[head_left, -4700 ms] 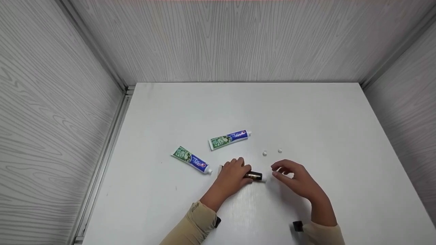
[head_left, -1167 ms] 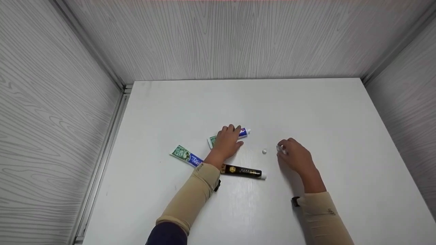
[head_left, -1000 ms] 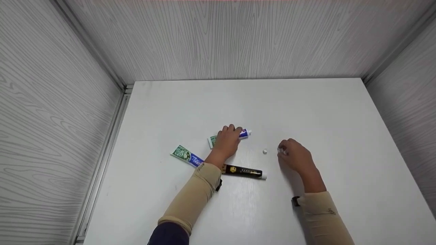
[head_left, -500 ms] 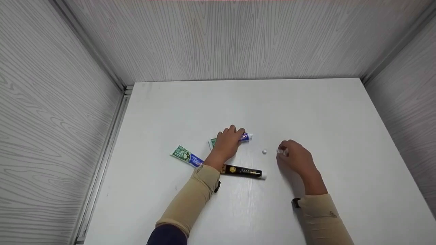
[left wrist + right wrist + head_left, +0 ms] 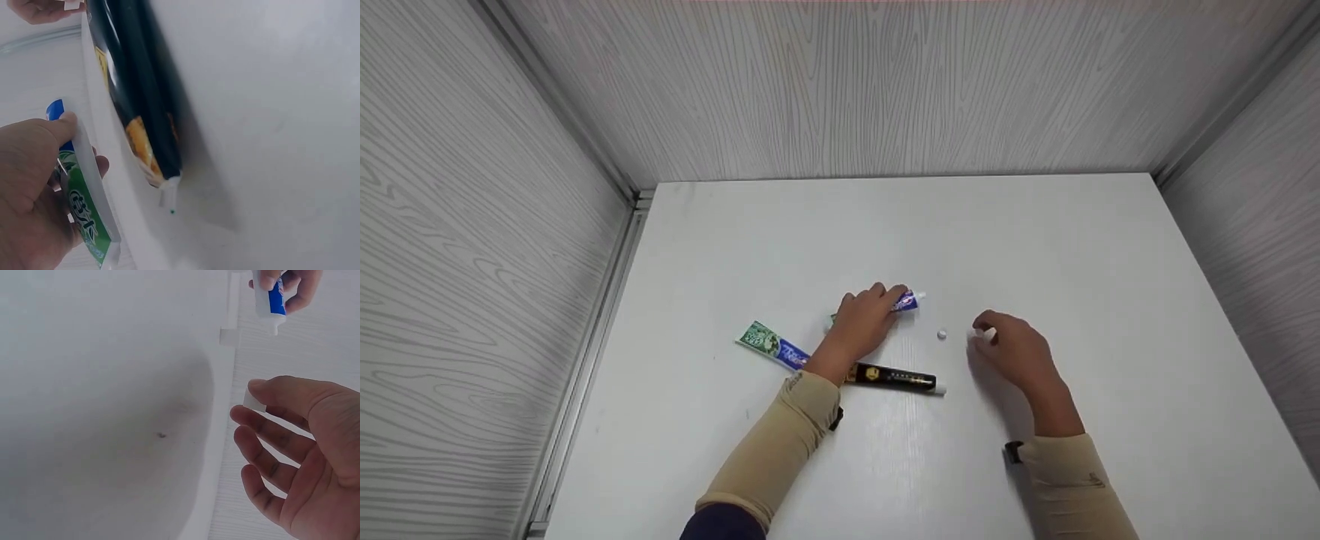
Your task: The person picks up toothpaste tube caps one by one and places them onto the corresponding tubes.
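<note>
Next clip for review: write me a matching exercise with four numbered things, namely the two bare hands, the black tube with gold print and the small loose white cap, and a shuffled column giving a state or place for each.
Things
1. Bare left hand
2. Bare right hand
3. Black tube with gold print
4. Small loose white cap

States and places
A. Points its white end rightward in the head view
B. Grips a blue-and-green printed tube
C. Lies on the white table, between the hands in the head view
D. Pinches another small white cap

Pairs: 1-B, 2-D, 3-A, 4-C
</note>
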The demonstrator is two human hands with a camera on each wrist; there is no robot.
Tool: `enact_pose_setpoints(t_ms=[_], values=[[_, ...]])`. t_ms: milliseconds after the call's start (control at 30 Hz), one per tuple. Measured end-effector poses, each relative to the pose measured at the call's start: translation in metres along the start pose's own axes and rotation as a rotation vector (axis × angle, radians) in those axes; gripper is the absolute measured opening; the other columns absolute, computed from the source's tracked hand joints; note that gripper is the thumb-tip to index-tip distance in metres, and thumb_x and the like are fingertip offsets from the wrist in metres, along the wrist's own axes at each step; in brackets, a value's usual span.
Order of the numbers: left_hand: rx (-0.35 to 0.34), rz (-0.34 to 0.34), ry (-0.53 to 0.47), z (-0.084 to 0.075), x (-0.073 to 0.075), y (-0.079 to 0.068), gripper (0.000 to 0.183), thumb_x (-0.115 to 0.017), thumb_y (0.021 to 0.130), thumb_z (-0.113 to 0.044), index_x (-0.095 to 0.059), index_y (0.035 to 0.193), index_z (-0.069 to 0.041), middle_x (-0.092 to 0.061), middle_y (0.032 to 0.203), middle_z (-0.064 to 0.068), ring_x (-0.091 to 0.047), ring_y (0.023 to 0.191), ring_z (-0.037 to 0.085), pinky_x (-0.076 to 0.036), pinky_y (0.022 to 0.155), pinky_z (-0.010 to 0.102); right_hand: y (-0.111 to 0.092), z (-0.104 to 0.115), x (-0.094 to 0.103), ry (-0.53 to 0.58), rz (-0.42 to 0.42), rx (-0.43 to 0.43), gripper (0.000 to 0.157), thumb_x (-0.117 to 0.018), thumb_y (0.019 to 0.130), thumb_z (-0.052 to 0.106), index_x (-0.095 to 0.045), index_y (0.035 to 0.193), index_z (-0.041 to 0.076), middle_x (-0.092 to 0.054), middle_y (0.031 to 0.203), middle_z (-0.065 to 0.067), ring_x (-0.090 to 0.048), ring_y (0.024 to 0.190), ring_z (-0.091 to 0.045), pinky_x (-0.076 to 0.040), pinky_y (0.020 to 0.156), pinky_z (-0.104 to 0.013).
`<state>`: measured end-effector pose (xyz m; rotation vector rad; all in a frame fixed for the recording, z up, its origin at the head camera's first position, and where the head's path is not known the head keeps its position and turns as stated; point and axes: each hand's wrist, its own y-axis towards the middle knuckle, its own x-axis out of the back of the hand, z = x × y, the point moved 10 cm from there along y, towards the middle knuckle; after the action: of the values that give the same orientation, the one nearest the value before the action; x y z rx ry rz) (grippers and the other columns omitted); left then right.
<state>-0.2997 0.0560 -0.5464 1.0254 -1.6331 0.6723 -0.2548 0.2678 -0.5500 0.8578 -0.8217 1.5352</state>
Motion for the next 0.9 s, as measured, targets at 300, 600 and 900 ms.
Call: enact_pose_setpoints(t_ms=[300, 600, 900], values=[[-0.07, -0.012, -0.041, -0.014, 0.007, -0.012, 0.044, -0.048, 0.103, -0.042, -0.045, 0.145, -0.03, -0.061, 0.106, 0.0, -0.061, 0.087, 0.017, -0.048, 0.069, 0.038, -0.007, 0.01, 0.006, 0.001, -0.043, 0.044, 0.024, -0.068, 0.092, 0.024, -0.067, 0.115, 0.016, -0.068, 0.103, -0.001, -0.063, 0.085, -0.018, -0.049, 0.069, -0.038], [-0.145, -0.056, -0.032, -0.029, 0.019, -0.025, 0.044, -0.046, 0.103, -0.046, -0.048, 0.143, -0.03, -0.059, 0.099, -0.003, -0.054, 0.074, 0.012, -0.046, 0.066, 0.034, -0.014, 0.017, 0.015, 0.031, -0.075, 0.047, 0.029, -0.072, 0.089, 0.027, -0.064, 0.116, 0.019, -0.066, 0.099, 0.001, -0.063, 0.084, -0.018, -0.048, 0.069, -0.036], [-0.183, -0.074, 0.002, -0.037, 0.024, -0.036, 0.047, -0.042, 0.102, -0.052, -0.049, 0.142, -0.031, -0.059, 0.098, -0.005, -0.051, 0.071, 0.01, -0.047, 0.064, 0.031, -0.021, 0.031, 0.027, 0.065, -0.141, 0.103, 0.021, -0.076, 0.085, 0.026, -0.062, 0.101, 0.022, -0.064, 0.094, 0.008, -0.062, 0.082, -0.013, -0.047, 0.067, -0.033]])
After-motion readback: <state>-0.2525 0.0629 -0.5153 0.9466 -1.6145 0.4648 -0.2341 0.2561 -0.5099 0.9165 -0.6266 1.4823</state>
